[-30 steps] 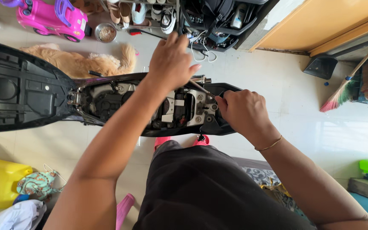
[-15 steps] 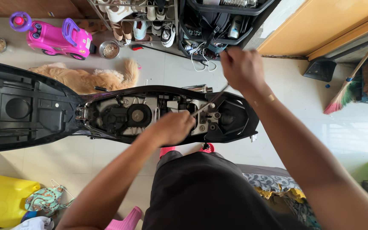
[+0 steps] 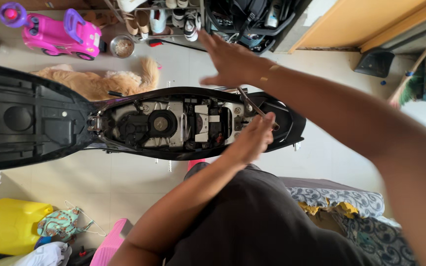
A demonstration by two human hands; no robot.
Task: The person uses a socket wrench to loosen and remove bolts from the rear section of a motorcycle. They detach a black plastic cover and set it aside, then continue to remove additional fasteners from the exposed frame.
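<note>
Two hands: my left hand (image 3: 252, 140) grips the screwdriver (image 3: 255, 106) mid-frame, best kept square on the scooter (image 3: 173, 123) screw; right hand (image 3: 230, 61) spread empty.

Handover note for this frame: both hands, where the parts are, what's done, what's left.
Left hand: gripping a slim metal rod tool set into the open black scooter seat bay.
Right hand: open, fingers spread, raised above the bay, holding nothing.
Black seat is flipped open to the left, inner parts exposed.
Done: bay opened, tool placed.
Left: cannot tell which fastener the tool tip sits on; check before turning.
</note>
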